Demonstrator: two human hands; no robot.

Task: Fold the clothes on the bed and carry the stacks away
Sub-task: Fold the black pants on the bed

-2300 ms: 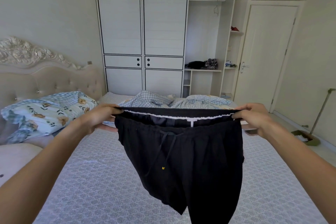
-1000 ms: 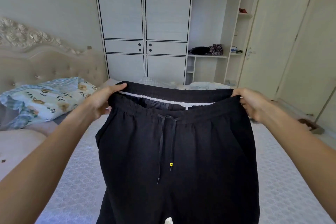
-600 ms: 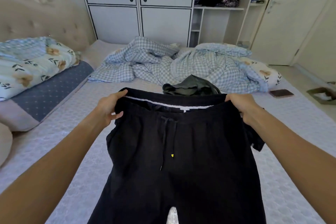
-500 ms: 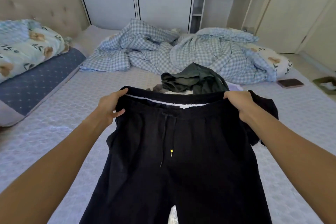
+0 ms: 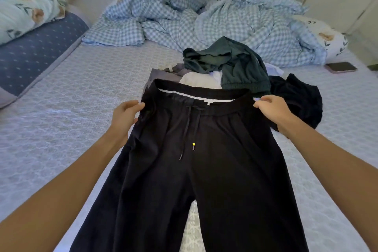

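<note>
Stretching across nearly the whole view, the bed [image 5: 61, 129] shows its pale patterned cover bare on the left side, a broad open stretch between the trousers and the blue-edged pillows [image 5: 30, 26] at the left edge. The black trousers [image 5: 204, 170] lie spread flat down the middle of it, legs running toward the near edge and parting at the bottom, waistband at the far end with its drawstring [image 5: 188, 129] trailing down the front.

At the far end a checked blue quilt [image 5: 204, 16] is bunched in a long heap from side to side. Just past the waistband sits a small pile of clothes: a dark green garment [image 5: 235, 61] on top, something white [image 5: 200, 81] and something grey [image 5: 163, 73] under it, with another black piece [image 5: 296, 98] crumpled to the right, touching the trousers' hip.

The left hand [image 5: 124, 114] has its grip pinched on the waistband's left corner, thumb on top. The right hand [image 5: 272, 110] pinches the right corner, fingers curled round the fabric.

A phone [image 5: 340, 67] lies flat near the bed's right edge, well apart from the clothes.
</note>
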